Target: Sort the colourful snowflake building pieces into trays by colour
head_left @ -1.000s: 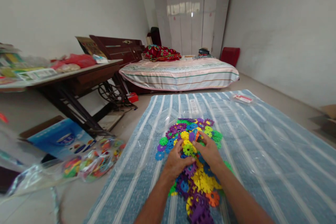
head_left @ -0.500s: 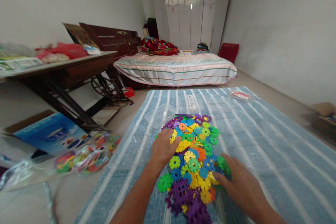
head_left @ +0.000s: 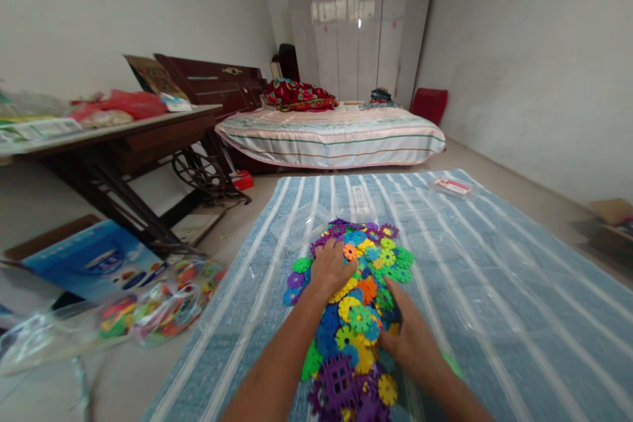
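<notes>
Left hand: the left hand [head_left: 330, 268] lay palm down on the far half of the pile of plastic snowflake discs [head_left: 359, 303], fingers spread and flat; it clasped nothing.
Right hand: the right hand [head_left: 414, 341] rested on the near right edge of the same pile, fingers extended over the discs; whether any piece was pinched beneath it could not be told.
Location of pieces: the pile sat on the blue striped mat [head_left: 494, 290], roughly at its centre, on what looked like a clear plastic sheet [head_left: 301, 224] whose edge showed beyond the pile.
Composition: loose round discs in green, yellow, blue, orange and purple; larger purple square-grid pieces [head_left: 341, 376] lay at the near end, touching the discs.
Assembly status: no joined structure was visible; the discs lay scattered and overlapping, so in my judgement the work stood at sorting or spreading, with any building left undone.
Other stock: a clear bag of similar coloured pieces [head_left: 148, 306] lay on the floor just beside the mat's left edge, apparently untouched.
Surroundings: a blue box [head_left: 93, 264] sat behind that bag; a dark wooden table [head_left: 123, 138] stood at left; a bed [head_left: 331, 135] stood beyond the mat; a small packet [head_left: 452, 186] lay at the mat's far right corner.
</notes>
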`<state>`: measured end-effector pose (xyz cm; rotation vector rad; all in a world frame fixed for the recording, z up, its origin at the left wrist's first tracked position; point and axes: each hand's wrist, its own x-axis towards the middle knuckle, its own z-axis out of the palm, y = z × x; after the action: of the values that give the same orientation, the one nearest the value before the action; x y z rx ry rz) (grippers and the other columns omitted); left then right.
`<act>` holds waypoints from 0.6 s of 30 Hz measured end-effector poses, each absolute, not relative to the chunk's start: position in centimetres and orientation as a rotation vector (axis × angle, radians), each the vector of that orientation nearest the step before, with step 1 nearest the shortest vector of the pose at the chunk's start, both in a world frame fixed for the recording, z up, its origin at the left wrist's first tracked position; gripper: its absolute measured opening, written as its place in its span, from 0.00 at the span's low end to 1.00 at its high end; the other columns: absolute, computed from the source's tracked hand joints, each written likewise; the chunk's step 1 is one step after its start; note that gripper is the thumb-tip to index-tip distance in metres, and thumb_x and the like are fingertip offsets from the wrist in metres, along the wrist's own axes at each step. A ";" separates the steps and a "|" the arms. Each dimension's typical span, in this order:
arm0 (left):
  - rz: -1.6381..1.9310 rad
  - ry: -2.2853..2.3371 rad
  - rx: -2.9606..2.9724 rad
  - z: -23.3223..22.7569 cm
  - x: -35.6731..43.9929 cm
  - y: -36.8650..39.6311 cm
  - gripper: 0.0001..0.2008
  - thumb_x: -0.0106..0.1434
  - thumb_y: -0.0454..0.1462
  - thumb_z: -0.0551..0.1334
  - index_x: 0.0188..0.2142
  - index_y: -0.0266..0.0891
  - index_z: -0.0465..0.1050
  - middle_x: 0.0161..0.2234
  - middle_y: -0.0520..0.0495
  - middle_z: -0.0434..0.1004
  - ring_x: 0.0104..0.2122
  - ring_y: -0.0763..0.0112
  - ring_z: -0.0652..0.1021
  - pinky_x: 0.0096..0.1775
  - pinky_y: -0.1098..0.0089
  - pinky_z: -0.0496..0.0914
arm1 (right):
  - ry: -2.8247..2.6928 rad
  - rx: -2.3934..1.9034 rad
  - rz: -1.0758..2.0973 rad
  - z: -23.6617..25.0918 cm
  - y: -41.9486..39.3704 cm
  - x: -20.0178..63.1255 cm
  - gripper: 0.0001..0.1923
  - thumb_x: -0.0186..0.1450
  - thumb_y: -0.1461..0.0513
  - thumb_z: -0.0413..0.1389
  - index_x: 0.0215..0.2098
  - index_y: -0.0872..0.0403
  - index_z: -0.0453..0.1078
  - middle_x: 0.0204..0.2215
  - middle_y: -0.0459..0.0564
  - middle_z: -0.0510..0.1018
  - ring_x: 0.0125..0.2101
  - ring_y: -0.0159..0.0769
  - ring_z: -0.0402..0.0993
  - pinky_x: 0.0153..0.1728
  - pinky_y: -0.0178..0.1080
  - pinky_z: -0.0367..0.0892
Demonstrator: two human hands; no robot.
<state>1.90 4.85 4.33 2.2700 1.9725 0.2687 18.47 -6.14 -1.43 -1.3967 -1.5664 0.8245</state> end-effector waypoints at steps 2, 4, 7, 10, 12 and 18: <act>0.328 1.883 2.295 4.2 1.7 4.5 0.22 0.58 0.45 0.56 0.50 0.39 0.67 0.53 0.41 0.67 0.52 0.58 0.67 0.53 0.61 0.61 | -1.455 -1.328 0.929 -1.3 -4.6 17.7 0.39 0.52 0.62 0.58 0.61 0.51 0.53 0.58 0.54 0.62 0.58 0.44 0.58 0.58 0.49 0.54; 0.397 1.761 2.295 4.3 1.3 4.3 0.20 0.57 0.42 0.57 0.48 0.37 0.69 0.51 0.42 0.70 0.50 0.60 0.69 0.53 0.63 0.61 | -1.356 -1.248 1.025 -1.1 -3.3 16.8 0.40 0.50 0.64 0.58 0.61 0.51 0.53 0.57 0.54 0.65 0.57 0.44 0.59 0.57 0.49 0.56; 0.485 1.598 2.225 4.7 0.6 3.9 0.15 0.57 0.38 0.56 0.43 0.38 0.72 0.44 0.45 0.75 0.45 0.65 0.73 0.49 0.67 0.64 | -1.298 -1.140 1.101 -0.2 -1.9 15.1 0.40 0.50 0.68 0.54 0.61 0.51 0.53 0.56 0.53 0.66 0.57 0.41 0.61 0.55 0.47 0.59; 0.589 1.543 2.118 5.4 -0.2 2.9 0.12 0.58 0.37 0.53 0.39 0.40 0.73 0.39 0.49 0.77 0.41 0.68 0.74 0.46 0.68 0.66 | -1.371 -1.076 1.076 1.2 -1.2 13.7 0.37 0.50 0.69 0.49 0.60 0.50 0.55 0.57 0.51 0.64 0.56 0.38 0.62 0.54 0.44 0.62; 0.647 1.573 2.068 5.8 -0.9 2.1 0.13 0.58 0.37 0.53 0.40 0.41 0.72 0.40 0.49 0.77 0.41 0.68 0.75 0.46 0.68 0.67 | -1.470 -1.071 1.002 2.1 -0.7 13.6 0.34 0.52 0.69 0.48 0.58 0.50 0.59 0.57 0.50 0.65 0.55 0.37 0.63 0.50 0.42 0.66; 0.583 1.928 2.062 5.6 -2.3 1.6 0.19 0.59 0.41 0.54 0.46 0.35 0.70 0.49 0.38 0.72 0.51 0.58 0.70 0.53 0.62 0.61 | -1.770 -1.466 0.381 3.3 4.5 16.5 0.21 0.59 0.62 0.49 0.51 0.57 0.67 0.50 0.57 0.72 0.52 0.43 0.65 0.54 0.46 0.59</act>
<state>-2.31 1.59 5.61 2.0620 1.9276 0.5833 16.45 4.55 3.34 -1.4659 -1.7696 0.3809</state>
